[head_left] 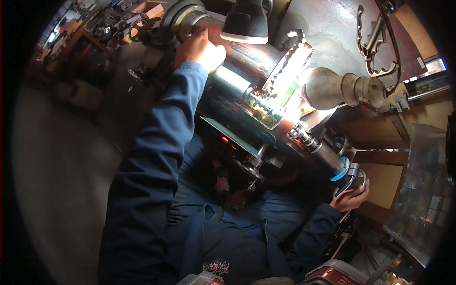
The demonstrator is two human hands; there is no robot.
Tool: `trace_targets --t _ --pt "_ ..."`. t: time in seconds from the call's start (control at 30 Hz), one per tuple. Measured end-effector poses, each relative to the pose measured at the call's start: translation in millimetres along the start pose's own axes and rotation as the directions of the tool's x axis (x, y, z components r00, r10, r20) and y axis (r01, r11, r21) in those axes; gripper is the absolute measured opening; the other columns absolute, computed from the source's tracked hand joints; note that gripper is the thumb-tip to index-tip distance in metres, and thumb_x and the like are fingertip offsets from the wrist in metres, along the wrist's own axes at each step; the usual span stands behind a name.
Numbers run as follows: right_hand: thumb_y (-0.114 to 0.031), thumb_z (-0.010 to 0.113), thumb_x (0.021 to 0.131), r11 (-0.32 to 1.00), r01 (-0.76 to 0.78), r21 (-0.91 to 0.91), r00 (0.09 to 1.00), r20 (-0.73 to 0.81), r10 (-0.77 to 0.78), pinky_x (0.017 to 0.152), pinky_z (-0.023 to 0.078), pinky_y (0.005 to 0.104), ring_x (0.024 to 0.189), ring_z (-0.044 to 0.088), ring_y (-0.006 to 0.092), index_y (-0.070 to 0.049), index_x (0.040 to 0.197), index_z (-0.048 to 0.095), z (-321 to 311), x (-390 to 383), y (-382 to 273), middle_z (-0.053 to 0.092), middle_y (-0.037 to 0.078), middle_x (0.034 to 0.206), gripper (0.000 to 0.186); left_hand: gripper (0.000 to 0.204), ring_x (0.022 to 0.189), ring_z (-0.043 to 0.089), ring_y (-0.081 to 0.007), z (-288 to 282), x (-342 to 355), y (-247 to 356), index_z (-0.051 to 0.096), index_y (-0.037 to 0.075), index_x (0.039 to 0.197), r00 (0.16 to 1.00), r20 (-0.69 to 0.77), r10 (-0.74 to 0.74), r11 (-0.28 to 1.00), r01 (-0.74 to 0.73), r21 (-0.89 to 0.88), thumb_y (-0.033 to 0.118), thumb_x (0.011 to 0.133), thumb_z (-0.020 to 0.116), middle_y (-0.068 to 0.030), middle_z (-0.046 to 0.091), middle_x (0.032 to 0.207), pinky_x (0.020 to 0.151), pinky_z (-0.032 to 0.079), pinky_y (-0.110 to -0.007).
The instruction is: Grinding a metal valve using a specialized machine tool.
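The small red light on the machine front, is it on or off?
On: the red light glows brightly against the dark machine panel around it.

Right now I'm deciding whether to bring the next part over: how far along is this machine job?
Mid-operation. A shiny cylindrical workpiece is already mounted in the machine, lit by the work lamp. The left hand rests at the chuck end; the right hand grips the handwheel. Removal remains; cutting progress isn't discernible.

Hands [198,47] (both) on lathe [266,85]
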State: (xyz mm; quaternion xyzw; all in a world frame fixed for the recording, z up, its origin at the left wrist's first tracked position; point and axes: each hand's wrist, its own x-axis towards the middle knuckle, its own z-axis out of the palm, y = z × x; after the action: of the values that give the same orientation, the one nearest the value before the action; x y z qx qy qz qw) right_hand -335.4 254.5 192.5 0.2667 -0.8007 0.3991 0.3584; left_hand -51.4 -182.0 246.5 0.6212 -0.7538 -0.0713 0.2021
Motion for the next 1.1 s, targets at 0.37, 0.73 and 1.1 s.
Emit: trace_targets --t 0.37,0.73,1.1 --pt "-0.015 0.049 0.101 0.984 -0.167 -0.055 0.949 0.26 0.176 0.084 0.052 0.0377 0.096 0.067 0.031 0.001 0.113 0.065 0.0 18.8 -6.9 0.069 0.019 0.107 0.026 0.055 0.11 0.062 -0.0378 -0.1 0.4 2.3 0.056 0.011 0.128 0.999 -0.025 0.033 0.999 -0.032 0.031 0.034 0.078 0.062 -0.0206 0.065 0.118 0.098 0.048 -0.043" --pt "-0.043 0.037 0.104 0.995 0.008 0.102 0.931 -0.363 0.03 0.086 0.053 0.0384 0.099 0.063 0.0292 0.006 0.125 0.051 41.0 -57.4 46.6 0.06 0.021 0.114 0.055 0.055 0.105 0.063 -0.0369 -14.3 -3.3 13.3 0.056 0.016 0.13 0.993 0.117 -0.01 0.999 0.005 0.047 0.029 0.077 0.064 -0.0185 0.066 0.115 0.094 0.05 -0.043" --pt "-0.037 0.044 0.102 0.995 -0.022 0.093 0.944 -0.327 0.051 0.086 0.052 0.0406 0.095 0.064 0.0309 0.008 0.127 0.047 47.1 -87.5 63.9 0.06 0.023 0.111 0.051 0.036 0.089 0.069 -0.0368 4.6 3.2 1.5 0.071 0.003 0.095 0.997 -0.049 0.052 0.996 -0.049 0.071 0.032 0.076 0.064 -0.0208 0.071 0.09 0.085 0.053 -0.043"
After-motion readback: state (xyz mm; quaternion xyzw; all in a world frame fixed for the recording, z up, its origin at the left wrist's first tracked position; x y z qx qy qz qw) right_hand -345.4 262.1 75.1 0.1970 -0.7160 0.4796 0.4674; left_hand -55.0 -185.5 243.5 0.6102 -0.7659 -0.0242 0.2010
